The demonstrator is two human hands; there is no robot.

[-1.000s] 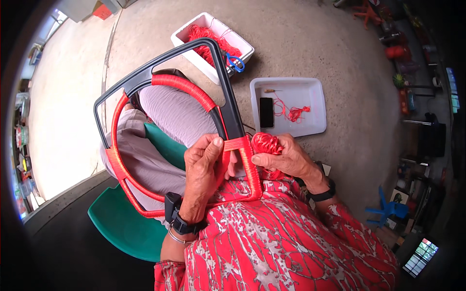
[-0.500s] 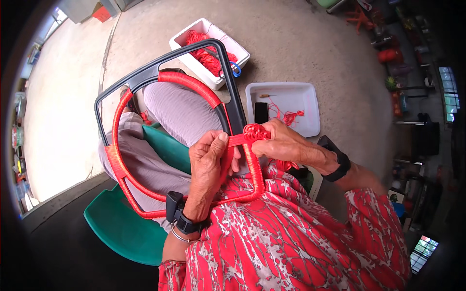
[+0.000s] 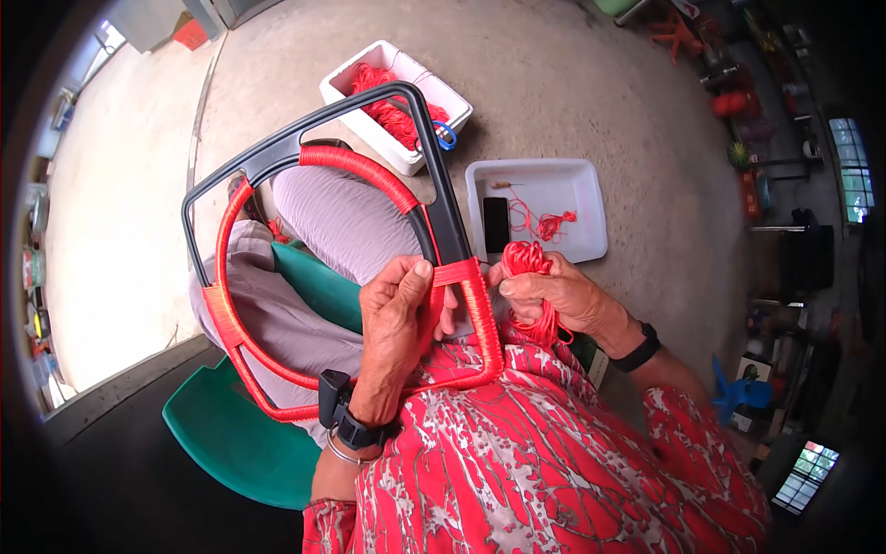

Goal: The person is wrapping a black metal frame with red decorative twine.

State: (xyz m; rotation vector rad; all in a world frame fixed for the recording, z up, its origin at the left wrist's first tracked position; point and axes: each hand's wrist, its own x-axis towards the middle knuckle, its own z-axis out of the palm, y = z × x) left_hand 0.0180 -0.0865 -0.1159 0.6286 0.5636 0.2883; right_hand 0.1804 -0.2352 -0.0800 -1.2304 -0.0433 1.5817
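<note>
In the head view, the left hand (image 3: 399, 323) is clenched around the near right corner of a black frame (image 3: 441, 185) carrying a hoop wrapped in red cord (image 3: 355, 166), which rests across the person's lap above a green chair (image 3: 235, 443). Just to its right, the right hand (image 3: 554, 295) pinches a loose bundle of red cord (image 3: 528, 258), close to the wrapped corner. The frame looks stiff and light, best gripped at a bare bar, while the cord seems soft, limp and prone to tangle; farther off, a white tray (image 3: 586, 198) and a white box (image 3: 406, 55) of cord sit on the concrete floor.
</note>
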